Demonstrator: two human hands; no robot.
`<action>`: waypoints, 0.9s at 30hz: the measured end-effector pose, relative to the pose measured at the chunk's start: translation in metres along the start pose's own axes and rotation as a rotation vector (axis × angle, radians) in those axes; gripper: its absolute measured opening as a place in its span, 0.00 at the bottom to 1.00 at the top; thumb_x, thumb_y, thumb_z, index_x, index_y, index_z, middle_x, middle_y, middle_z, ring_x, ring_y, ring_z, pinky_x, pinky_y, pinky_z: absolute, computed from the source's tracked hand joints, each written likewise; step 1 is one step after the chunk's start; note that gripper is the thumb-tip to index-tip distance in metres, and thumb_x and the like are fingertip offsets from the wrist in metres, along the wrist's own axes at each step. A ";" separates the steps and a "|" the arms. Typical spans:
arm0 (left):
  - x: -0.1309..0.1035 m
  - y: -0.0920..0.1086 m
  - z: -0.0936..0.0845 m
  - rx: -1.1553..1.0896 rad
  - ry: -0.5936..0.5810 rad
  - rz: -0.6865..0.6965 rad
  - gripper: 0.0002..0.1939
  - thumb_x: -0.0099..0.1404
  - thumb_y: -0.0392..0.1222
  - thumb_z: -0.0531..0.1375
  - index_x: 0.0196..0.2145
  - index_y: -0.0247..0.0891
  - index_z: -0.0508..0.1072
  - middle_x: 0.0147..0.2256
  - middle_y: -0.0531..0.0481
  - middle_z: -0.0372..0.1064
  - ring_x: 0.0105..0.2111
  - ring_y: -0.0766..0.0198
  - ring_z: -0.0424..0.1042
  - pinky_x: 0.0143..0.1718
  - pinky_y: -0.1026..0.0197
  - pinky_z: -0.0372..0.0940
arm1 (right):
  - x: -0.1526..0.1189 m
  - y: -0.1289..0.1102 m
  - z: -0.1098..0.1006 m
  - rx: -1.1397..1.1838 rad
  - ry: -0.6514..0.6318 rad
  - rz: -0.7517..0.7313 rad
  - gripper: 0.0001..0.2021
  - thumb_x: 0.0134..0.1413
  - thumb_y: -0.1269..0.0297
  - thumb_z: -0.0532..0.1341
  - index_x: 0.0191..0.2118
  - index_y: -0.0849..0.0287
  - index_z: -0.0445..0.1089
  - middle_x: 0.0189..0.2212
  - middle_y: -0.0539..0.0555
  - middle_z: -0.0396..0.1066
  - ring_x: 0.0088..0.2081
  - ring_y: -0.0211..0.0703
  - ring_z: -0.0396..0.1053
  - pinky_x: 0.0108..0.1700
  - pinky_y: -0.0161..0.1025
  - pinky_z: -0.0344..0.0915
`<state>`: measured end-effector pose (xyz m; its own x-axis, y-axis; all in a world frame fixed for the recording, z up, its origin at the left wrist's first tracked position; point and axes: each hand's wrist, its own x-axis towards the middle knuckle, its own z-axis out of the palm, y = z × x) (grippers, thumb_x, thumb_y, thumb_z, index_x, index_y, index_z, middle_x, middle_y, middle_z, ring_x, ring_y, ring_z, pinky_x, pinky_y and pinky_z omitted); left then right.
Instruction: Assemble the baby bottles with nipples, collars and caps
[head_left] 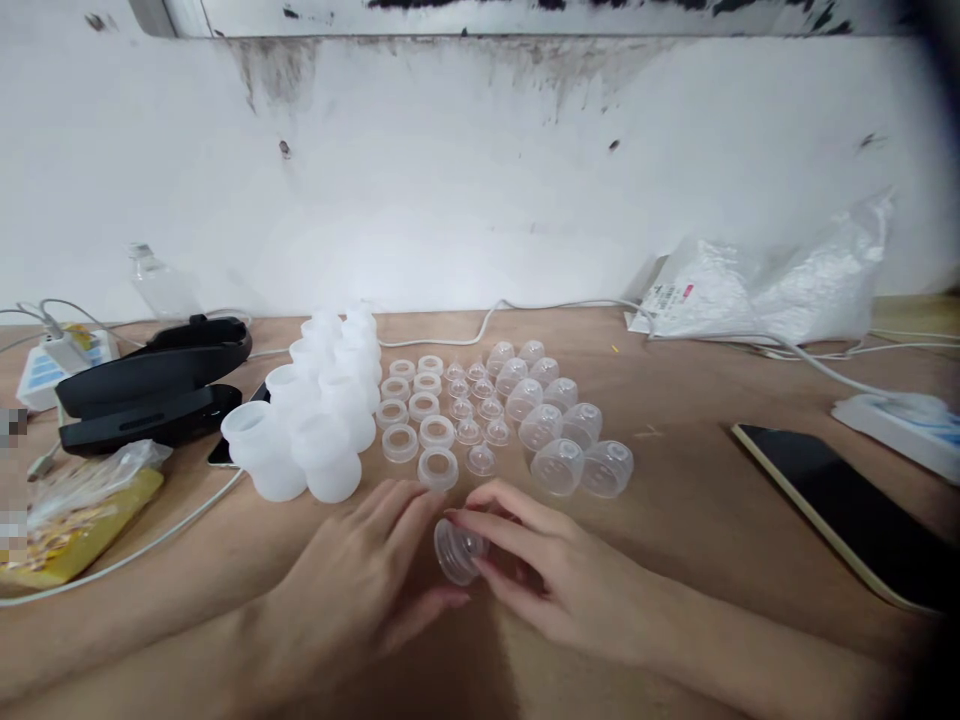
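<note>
My right hand (540,565) pinches a clear, ridged round piece (452,553) between thumb and fingers, low over the table's front. It looks like a bottle collar ring with a teat at it; whether the teat is seated cannot be made out. Close on the left, my left hand (367,565) is open, thumb and fingers apart around the piece, with nothing gripped. Just beyond stand rows of collar rings (400,443), clear silicone teats (481,460) and clear domed caps (557,467). White, open-necked feeding bottles (334,455) stand grouped to the left of the rings.
A phone (840,510) lies at right, near a white power strip (904,425). Plastic bags (765,290) rest against the wall. At left are a black case (150,375), a yellow packet (90,520), a clear bottle (161,285) and another power strip (64,365). Cables cross the table.
</note>
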<state>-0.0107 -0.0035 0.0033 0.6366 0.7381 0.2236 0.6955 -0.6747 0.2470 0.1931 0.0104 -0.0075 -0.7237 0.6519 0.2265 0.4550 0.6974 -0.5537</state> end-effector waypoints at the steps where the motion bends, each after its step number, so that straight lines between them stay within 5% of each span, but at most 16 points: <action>1: 0.006 0.005 0.002 -0.049 -0.054 -0.012 0.16 0.61 0.45 0.55 0.45 0.38 0.60 0.41 0.47 0.66 0.40 0.59 0.67 0.36 0.60 0.65 | 0.000 0.000 0.001 -0.013 0.009 -0.011 0.14 0.54 0.72 0.50 0.47 0.64 0.64 0.41 0.59 0.61 0.33 0.36 0.65 0.37 0.35 0.67; 7: 0.021 0.013 0.009 -0.140 -0.166 -0.137 0.11 0.57 0.35 0.58 0.38 0.37 0.63 0.37 0.50 0.68 0.36 0.61 0.68 0.32 0.62 0.64 | 0.001 0.005 0.008 -0.067 0.156 -0.007 0.08 0.53 0.73 0.52 0.35 0.64 0.68 0.29 0.54 0.65 0.28 0.36 0.64 0.30 0.33 0.65; 13: 0.012 0.002 -0.005 0.180 -0.231 -0.159 0.06 0.61 0.33 0.51 0.32 0.36 0.67 0.31 0.49 0.69 0.33 0.60 0.68 0.32 0.60 0.64 | 0.005 0.013 -0.026 -0.230 0.364 0.104 0.10 0.54 0.69 0.53 0.41 0.59 0.67 0.34 0.52 0.70 0.27 0.33 0.66 0.28 0.31 0.63; 19: 0.017 -0.005 -0.007 0.578 -0.260 -0.110 0.11 0.58 0.28 0.51 0.36 0.33 0.70 0.38 0.39 0.67 0.39 0.51 0.67 0.28 0.57 0.66 | 0.016 0.021 -0.042 -0.876 0.095 0.048 0.09 0.51 0.67 0.54 0.32 0.61 0.70 0.29 0.56 0.70 0.36 0.48 0.64 0.41 0.45 0.57; 27: 0.026 -0.008 -0.004 0.694 -0.192 -0.106 0.16 0.52 0.20 0.49 0.33 0.31 0.71 0.31 0.41 0.68 0.32 0.53 0.69 0.18 0.61 0.64 | 0.025 0.023 -0.032 -1.036 -0.038 0.118 0.09 0.47 0.66 0.55 0.29 0.64 0.70 0.30 0.60 0.69 0.36 0.51 0.63 0.47 0.49 0.50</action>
<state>-0.0012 0.0213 0.0113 0.5573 0.8290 0.0461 0.7669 -0.4927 -0.4112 0.2021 0.0526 0.0112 -0.6531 0.7356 0.1799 0.7334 0.5551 0.3924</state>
